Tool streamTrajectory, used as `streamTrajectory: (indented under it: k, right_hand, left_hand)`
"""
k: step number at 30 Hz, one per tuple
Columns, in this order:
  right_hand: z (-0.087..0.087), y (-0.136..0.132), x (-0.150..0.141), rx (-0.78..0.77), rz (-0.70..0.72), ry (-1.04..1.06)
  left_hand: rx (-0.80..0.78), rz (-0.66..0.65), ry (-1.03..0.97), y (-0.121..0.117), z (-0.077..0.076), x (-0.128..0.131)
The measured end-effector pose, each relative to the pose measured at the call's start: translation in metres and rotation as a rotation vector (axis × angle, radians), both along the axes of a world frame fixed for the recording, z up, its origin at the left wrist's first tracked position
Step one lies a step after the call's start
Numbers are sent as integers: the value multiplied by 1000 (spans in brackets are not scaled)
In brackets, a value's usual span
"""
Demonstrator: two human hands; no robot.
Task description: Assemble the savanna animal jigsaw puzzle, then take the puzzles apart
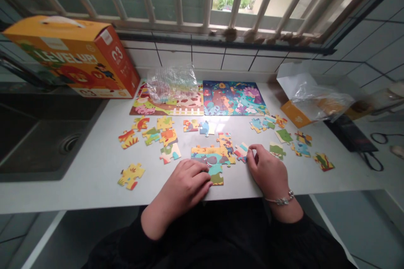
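Observation:
A partly joined jigsaw puzzle (226, 160) with a hippo picture lies near the counter's front edge. My left hand (186, 181) rests over its lower left side, fingers loosely bent and lying on the pieces. To the right of the joined part, my right hand (268, 168) pinches a red, white and blue puzzle piece (241, 151) at its right edge between thumb and forefinger. That piece sits just apart from the joined section. A green puzzle piece (277, 150) lies right of my right hand, and a yellow puzzle piece (131, 175) is off to the left.
Several loose pieces are spread on both sides of the white counter (94, 189). Behind them lie a farm puzzle (189, 107) under plastic wrap (173, 82) and a dark-blue puzzle (233, 98). An orange box (72, 59) stands beside the sink (44, 143); an opened box (295, 113) is right.

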State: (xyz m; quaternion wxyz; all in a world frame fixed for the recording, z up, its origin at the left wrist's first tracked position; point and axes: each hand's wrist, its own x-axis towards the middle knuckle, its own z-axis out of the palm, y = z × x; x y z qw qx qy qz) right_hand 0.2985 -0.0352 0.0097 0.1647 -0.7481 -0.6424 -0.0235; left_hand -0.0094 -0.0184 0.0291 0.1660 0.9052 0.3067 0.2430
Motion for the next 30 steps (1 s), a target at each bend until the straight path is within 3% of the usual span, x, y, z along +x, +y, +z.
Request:
streamTrajectory:
  k: [30]
  right_hand:
    - [5, 3, 0, -87, -46, 62]
  left_hand:
    - [-11, -3, -20, 0, -3, -1]
